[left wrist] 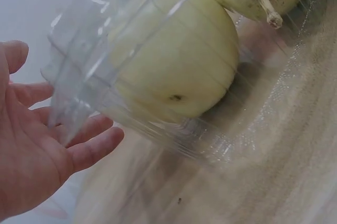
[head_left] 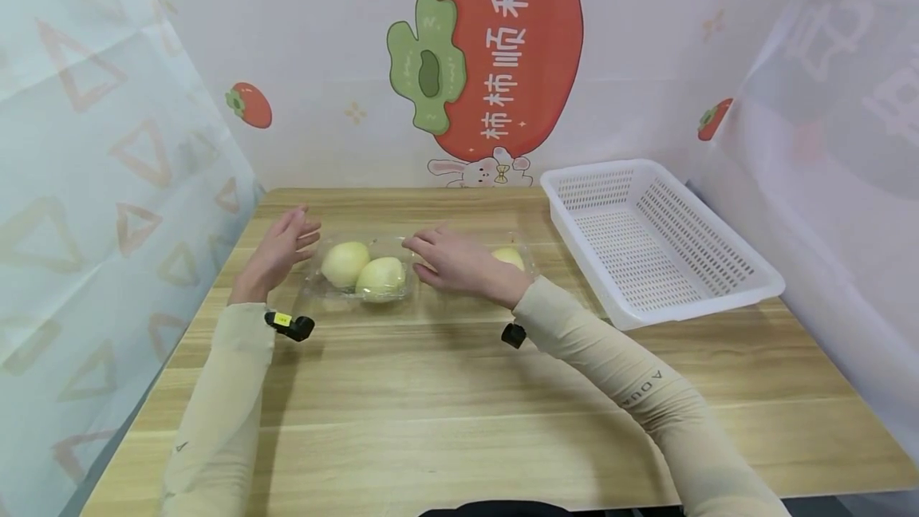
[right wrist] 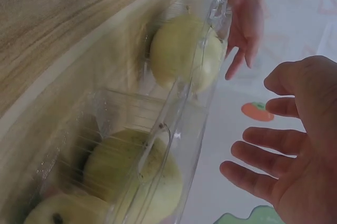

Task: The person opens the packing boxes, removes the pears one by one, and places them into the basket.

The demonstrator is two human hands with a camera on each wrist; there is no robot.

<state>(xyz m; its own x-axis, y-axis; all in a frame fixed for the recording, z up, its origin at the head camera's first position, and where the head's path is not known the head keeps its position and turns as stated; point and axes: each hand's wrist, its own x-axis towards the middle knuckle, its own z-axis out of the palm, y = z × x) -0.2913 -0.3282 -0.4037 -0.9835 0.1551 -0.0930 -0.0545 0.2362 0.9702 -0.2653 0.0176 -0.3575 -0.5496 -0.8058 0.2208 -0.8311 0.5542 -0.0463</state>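
Two pale yellow-green pears sit inside a clear plastic box toward the table's back left. More pears lie under clear plastic to the right, one pear showing past my right wrist. Beside the box's left end is my left hand, its fingers relaxed and spread; the left wrist view shows the plastic corner overlapping the fingers. My right hand hovers over the right part of the plastic, partly hiding it. In the right wrist view its fingers reach out loosely with nothing between them.
A white perforated basket stands at the back right of the wooden table. Behind it hangs a white backdrop printed with persimmons. Pale cloth walls close in both sides.
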